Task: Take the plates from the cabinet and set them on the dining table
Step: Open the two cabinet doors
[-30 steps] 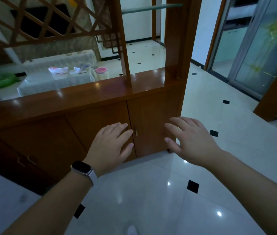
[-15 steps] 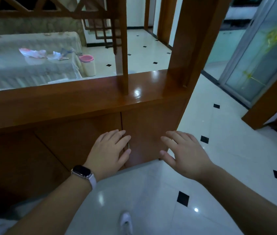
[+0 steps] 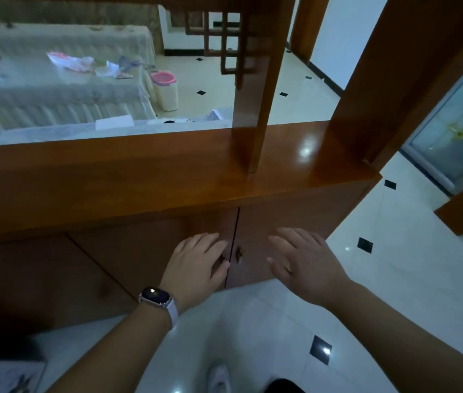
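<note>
- Far left, beyond the cabinet, sits a piece of cloth-covered furniture [image 3: 54, 92] with crumpled papers [image 3: 74, 61] lying on it.
- Just right of it, on the far floor, stands a pale bin with a pink lid [image 3: 165, 86].
- The wooden cabinet [image 3: 139, 177] runs across in front of me, its glossy top catching a light spot towards the right end. Two upright posts rise from that top.
- Both cabinet doors are closed, so I cannot see what is inside.
- The left door [image 3: 139, 259] is dark and plain, and it meets the right door at a thin vertical seam.
- My watch [image 3: 155, 297] with a pale strap sits on my left wrist.
- My left hand [image 3: 196, 265] reaches to the right edge of the left door, with the fingers loosely extended and the thumb apart below them. It is at that door's handle, which is mostly hidden behind it, and I cannot tell whether it touches.
- A small metal handle [image 3: 238, 253] shows on the right door [image 3: 255, 222], just beside the seam, between my two hands.
- My right hand [image 3: 306, 265] is spread wide in front of the right door, palm down, holding nothing.
- The white tiled floor [image 3: 394, 279] with small black squares stretches near and right, and the tip of my pale shoe [image 3: 219, 378] shows at the bottom.
- Far right is a frosted glass door [image 3: 457, 131].
</note>
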Tool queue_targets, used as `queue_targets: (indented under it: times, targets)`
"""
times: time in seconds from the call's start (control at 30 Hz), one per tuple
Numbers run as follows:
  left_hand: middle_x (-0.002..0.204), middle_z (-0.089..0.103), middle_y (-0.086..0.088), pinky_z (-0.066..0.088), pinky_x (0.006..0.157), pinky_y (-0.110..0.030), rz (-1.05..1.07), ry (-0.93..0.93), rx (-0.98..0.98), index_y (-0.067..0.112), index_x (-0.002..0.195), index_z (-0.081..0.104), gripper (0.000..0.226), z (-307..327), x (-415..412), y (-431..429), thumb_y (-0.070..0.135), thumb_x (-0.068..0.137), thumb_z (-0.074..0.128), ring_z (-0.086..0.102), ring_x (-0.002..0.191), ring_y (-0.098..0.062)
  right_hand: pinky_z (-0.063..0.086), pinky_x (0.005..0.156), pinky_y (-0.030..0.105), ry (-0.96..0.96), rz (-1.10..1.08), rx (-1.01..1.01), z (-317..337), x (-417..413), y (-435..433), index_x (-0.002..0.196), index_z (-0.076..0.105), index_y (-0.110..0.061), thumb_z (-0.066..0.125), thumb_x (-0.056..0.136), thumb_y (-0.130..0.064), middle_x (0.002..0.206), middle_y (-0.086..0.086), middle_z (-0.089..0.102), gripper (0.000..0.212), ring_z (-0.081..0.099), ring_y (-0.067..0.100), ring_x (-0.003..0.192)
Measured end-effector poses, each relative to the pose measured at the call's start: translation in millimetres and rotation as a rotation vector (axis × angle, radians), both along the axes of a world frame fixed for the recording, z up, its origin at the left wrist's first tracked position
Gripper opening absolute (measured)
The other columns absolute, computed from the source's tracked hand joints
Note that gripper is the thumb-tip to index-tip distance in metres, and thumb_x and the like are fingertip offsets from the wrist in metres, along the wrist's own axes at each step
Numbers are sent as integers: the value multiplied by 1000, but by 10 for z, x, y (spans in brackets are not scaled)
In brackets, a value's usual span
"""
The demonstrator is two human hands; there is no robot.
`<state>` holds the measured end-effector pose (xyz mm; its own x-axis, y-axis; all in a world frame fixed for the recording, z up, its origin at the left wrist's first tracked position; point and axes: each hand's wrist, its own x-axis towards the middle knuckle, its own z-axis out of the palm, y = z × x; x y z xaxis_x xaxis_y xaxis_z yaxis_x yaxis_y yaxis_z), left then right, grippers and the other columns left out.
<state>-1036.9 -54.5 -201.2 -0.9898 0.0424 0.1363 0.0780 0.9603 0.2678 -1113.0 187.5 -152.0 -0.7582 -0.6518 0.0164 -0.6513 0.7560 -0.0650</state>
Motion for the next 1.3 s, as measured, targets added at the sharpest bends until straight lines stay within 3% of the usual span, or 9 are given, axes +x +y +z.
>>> queue_targets:
  times: [0.13,0.27,0.43,0.6,0.77,0.87,1.0,1.2,1.3]
  targets:
    - [139,53,0,40,99,-40,77,-127,157,24,132,56,44,-306,-114,16,44,95,46,47,126,-24,42,97,41,-100,-19,-47,-193,-165,-115,132,55,-23,41,96,-50,136,-1,56,47,52,23,124]
    - [131,55,5,41,94,-26,243,-320,479,23,133,56,43,-768,-186,139,42,95,50,50,119,-17,41,89,32,-357,-156,-138,-527,-389,-189,138,49,-20,44,98,-49,140,-1,50,50,55,21,111]
    - [110,60,8,36,80,-3,583,-353,874,16,113,67,21,-1256,-349,275,13,92,63,58,108,-14,42,96,32,-616,-295,-248,-1040,-747,-213,139,49,-20,51,97,-39,139,1,52,46,54,19,114]
    - [101,64,-1,45,83,-26,861,-432,1061,20,109,63,15,-1678,-638,322,20,95,58,61,101,-24,40,98,27,-860,-443,-327,-1636,-1068,-291,136,53,-21,53,97,-37,137,-1,55,43,53,15,119]
    - [85,59,-1,44,60,-18,997,-438,1194,20,103,61,9,-1987,-922,410,17,96,56,52,70,-11,45,88,27,-994,-549,-405,-2176,-1267,-418,131,56,-20,53,98,-32,122,-4,59,36,57,12,98]
    - [81,58,4,43,53,-9,1018,-425,1196,20,106,59,12,-2168,-1060,429,17,95,56,52,69,-9,43,84,26,-1021,-570,-415,-2457,-1383,-495,131,56,-21,51,98,-30,116,-6,56,35,56,12,94]
    - [82,58,-4,42,55,-16,1029,-385,1159,20,99,58,9,-2403,-1248,375,13,94,54,50,69,-16,45,65,22,-1055,-619,-464,-2809,-1463,-615,124,60,-23,53,97,-29,107,-5,60,29,55,3,75]
    - [64,50,0,34,42,-13,1065,-390,1192,12,82,64,13,-2651,-1452,417,18,93,60,43,57,-12,47,77,31,-1078,-606,-483,-3141,-1443,-758,92,63,-30,55,93,-29,81,-11,63,8,59,14,74]
    - [59,48,2,32,41,-14,1093,-379,1208,13,78,63,18,-2711,-1487,450,24,93,62,40,54,-11,45,71,33,-1079,-604,-506,-3224,-1440,-783,82,66,-26,55,90,-33,70,-6,60,15,58,21,72]
